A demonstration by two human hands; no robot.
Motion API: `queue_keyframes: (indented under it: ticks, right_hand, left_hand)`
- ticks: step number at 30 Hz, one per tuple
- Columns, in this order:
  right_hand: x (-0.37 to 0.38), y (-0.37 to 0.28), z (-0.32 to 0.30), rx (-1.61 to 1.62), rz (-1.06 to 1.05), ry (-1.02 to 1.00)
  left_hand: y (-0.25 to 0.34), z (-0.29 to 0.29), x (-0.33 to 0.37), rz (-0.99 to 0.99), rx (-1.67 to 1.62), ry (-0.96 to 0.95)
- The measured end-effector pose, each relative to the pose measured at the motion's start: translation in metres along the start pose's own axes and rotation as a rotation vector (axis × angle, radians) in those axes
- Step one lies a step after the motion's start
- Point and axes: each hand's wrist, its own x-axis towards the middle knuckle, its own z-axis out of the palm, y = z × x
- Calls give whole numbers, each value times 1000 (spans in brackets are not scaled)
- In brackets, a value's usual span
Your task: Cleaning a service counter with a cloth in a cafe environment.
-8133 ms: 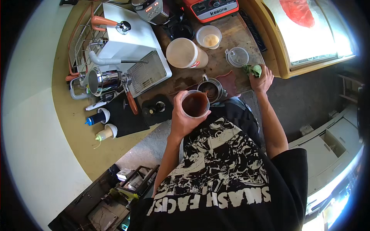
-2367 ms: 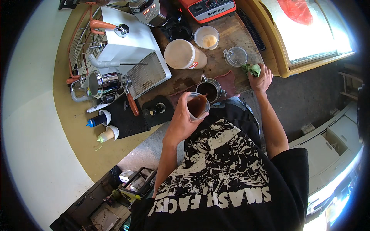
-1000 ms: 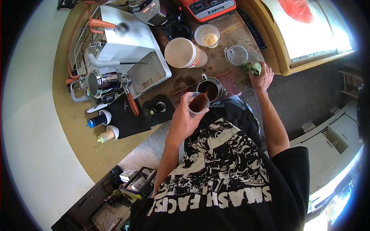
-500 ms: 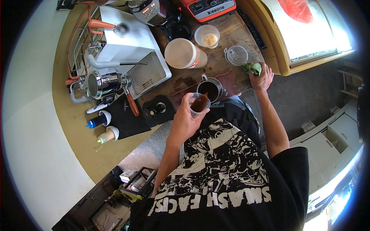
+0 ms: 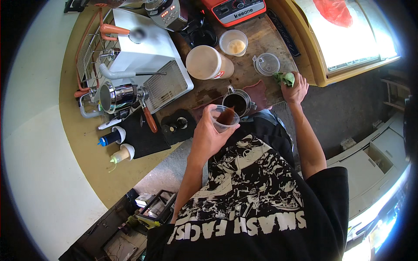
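A clear plastic cup (image 5: 223, 118) of dark liquid is held tilted over a small metal pitcher (image 5: 237, 101) on the bench (image 5: 261, 43), the left hand (image 5: 208, 137) fingers clamped around it. The right hand (image 5: 295, 89) fingers are closed on a green cloth (image 5: 285, 78). Liquid could be spilled past the pitcher's rim if the cup is tipped too steeply.

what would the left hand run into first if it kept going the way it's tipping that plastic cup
Most likely the small metal pitcher. The left hand tilts the clear plastic cup toward it, rim close to the pitcher's mouth. Whether they touch is unclear from above. Beyond it lies the wooden counter.
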Motion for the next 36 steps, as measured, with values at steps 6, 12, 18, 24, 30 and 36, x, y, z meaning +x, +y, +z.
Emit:
queue_keyframes:
  ticks: [6, 12, 18, 24, 30, 36]
  right_hand:
    - [-1, 1, 1, 5, 6, 8]
    - [0, -1, -1, 9, 1, 10]
    - [0, -1, 0, 15, 11, 13]
    - [0, 0, 0, 14, 4, 14]
    - [0, -1, -1, 5, 5, 12]
    - [-1, 2, 1, -1, 4, 2]
  left_hand:
    - [4, -3, 3, -43, 40, -30]
    - [6, -5, 4, -59, 35, -50]
    - [5, -5, 3, -58, 28, -63]
    - [9, -7, 4, -55, 57, -67]
    - [6, -7, 5, -54, 75, -60]
    - [7, -7, 6, -45, 100, -66]
